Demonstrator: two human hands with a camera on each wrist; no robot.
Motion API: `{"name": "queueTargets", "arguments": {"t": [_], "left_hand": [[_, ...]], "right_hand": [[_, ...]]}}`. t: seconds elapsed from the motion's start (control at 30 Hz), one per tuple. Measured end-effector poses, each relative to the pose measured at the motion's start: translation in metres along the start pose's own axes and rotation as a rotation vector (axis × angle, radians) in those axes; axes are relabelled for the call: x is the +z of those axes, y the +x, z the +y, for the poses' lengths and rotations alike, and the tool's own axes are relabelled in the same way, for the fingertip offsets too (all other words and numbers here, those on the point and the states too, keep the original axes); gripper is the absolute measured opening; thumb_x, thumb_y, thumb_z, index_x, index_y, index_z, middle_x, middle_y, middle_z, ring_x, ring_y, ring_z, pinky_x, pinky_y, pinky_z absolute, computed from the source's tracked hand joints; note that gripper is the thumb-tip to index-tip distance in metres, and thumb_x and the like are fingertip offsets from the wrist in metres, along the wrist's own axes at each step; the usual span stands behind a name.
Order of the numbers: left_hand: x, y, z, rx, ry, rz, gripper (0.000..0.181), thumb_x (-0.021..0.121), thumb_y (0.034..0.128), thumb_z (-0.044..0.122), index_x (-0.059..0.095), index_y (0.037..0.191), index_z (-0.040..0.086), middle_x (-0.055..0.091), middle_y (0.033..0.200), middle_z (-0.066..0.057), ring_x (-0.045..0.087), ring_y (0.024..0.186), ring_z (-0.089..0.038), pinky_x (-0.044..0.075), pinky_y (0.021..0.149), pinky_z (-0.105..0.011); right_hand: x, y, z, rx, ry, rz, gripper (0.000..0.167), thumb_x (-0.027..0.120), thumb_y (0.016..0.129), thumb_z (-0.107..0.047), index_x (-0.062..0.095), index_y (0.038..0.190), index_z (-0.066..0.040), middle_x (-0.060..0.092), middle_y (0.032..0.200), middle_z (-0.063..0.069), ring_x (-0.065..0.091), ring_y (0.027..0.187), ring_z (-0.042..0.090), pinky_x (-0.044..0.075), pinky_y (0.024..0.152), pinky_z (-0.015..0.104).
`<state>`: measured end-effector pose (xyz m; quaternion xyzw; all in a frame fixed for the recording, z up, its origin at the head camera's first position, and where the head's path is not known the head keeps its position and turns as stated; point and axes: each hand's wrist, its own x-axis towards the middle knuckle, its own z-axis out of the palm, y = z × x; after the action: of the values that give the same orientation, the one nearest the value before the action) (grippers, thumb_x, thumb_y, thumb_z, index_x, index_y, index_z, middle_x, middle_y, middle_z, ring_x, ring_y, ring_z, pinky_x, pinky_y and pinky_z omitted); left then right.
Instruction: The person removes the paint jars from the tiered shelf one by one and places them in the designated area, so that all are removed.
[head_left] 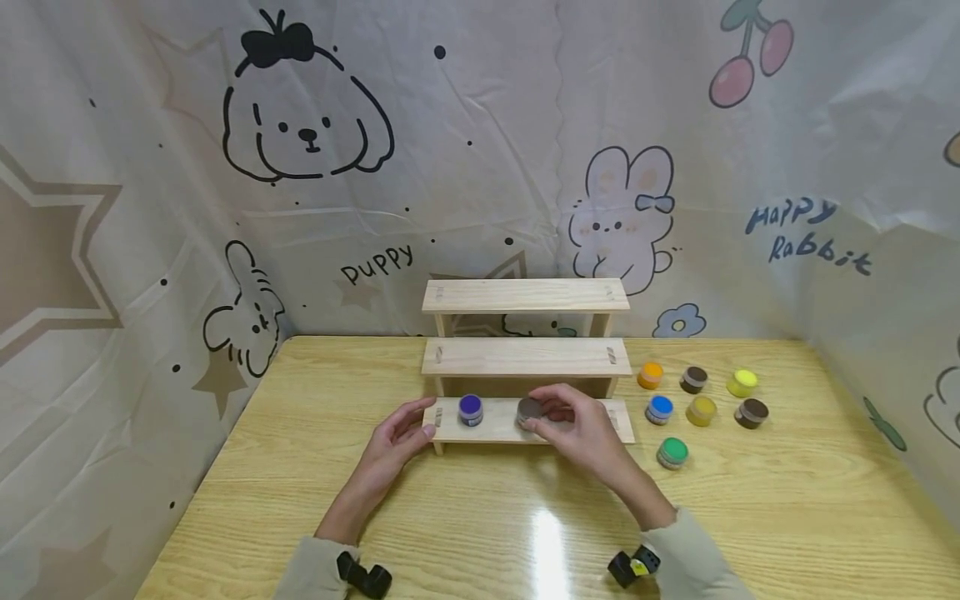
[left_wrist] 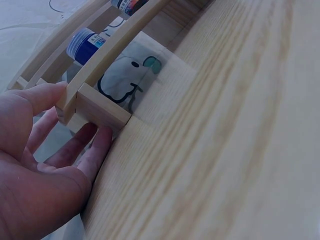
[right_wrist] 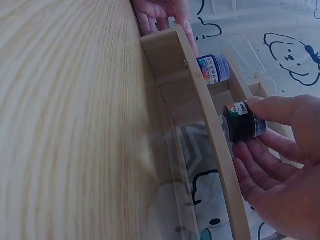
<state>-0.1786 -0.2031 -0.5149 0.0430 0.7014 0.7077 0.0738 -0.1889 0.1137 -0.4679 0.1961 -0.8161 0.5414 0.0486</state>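
Note:
A three-step wooden shelf (head_left: 495, 429) stands on the table. My left hand (head_left: 396, 435) grips the left end of its lowest step, with the thumb on the board (left_wrist: 107, 52) and the other fingers by the end support. A purple-lidded paint jar (head_left: 471, 410) stands upright on that step, towards the left. Between thumb and fingers, my right hand (head_left: 573, 423) holds a dark paint jar (right_wrist: 239, 122) at the middle of the same step. Its lid looks grey-brown from above, and a label shows on its side. Whether its base touches the board, I cannot tell.
Right of the shelf, several paint jars stand on the table: orange (head_left: 651, 375), blue (head_left: 659, 409), green (head_left: 672, 452), yellow (head_left: 742, 382), mustard (head_left: 701, 410) and two dark brown ones (head_left: 752, 412). A printed curtain (head_left: 480, 167) hangs behind the table.

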Motion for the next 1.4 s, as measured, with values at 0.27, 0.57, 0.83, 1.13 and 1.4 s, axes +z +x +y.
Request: {"name": "queueTargets", "arguments": {"t": [0.27, 0.57, 0.83, 1.13, 1.4], "left_hand": [[0.001, -0.001, 0.000, 0.004, 0.008, -0.001, 0.051, 0.067, 0.1010, 0.014, 0.052, 0.149, 0.008, 0.050, 0.148, -0.020, 0.052, 0.132, -0.031, 0.050, 0.098, -0.024], [0.001, -0.001, 0.000, -0.003, 0.024, 0.003, 0.051, 0.068, 0.1008, 0.016, 0.052, 0.149, 0.010, 0.050, 0.148, -0.019, 0.052, 0.133, -0.031, 0.050, 0.098, -0.024], [0.000, -0.003, 0.000, -0.008, 0.028, 0.006, 0.051, 0.068, 0.1008, 0.017, 0.052, 0.149, 0.010, 0.050, 0.148, -0.019, 0.051, 0.134, -0.031, 0.049, 0.099, -0.023], [0.000, -0.002, 0.001, -0.019, 0.038, 0.012, 0.051, 0.069, 0.1003, 0.019, 0.053, 0.149, 0.012, 0.051, 0.148, -0.017, 0.050, 0.134, -0.031, 0.049, 0.100, -0.024], [0.000, -0.002, 0.001, -0.007, 0.031, 0.006, 0.051, 0.069, 0.1004, 0.017, 0.053, 0.149, 0.010, 0.051, 0.148, -0.018, 0.051, 0.134, -0.031, 0.049, 0.099, -0.023]], "right_hand": [[-0.010, -0.005, -0.006, -0.046, -0.018, 0.013, 0.033, 0.084, 0.086, -0.008, 0.071, 0.116, -0.005, 0.072, 0.111, 0.008, 0.069, 0.101, 0.025, 0.058, 0.089, 0.042], [-0.024, -0.013, -0.007, -0.046, -0.062, 0.025, 0.032, 0.084, 0.087, -0.011, 0.070, 0.116, -0.009, 0.071, 0.111, 0.004, 0.069, 0.098, 0.020, 0.059, 0.087, 0.039], [-0.036, -0.023, -0.007, -0.027, -0.041, 0.036, 0.031, 0.082, 0.089, -0.011, 0.069, 0.116, -0.008, 0.070, 0.110, 0.005, 0.069, 0.101, 0.022, 0.058, 0.090, 0.037], [-0.055, -0.036, -0.010, -0.037, -0.045, 0.041, 0.032, 0.083, 0.088, -0.011, 0.068, 0.116, -0.008, 0.071, 0.109, 0.002, 0.068, 0.102, 0.018, 0.058, 0.090, 0.037], [-0.072, -0.049, -0.008, -0.040, -0.113, 0.070, 0.033, 0.082, 0.089, -0.011, 0.069, 0.118, -0.007, 0.070, 0.112, 0.002, 0.066, 0.103, 0.015, 0.058, 0.089, 0.033]]}}
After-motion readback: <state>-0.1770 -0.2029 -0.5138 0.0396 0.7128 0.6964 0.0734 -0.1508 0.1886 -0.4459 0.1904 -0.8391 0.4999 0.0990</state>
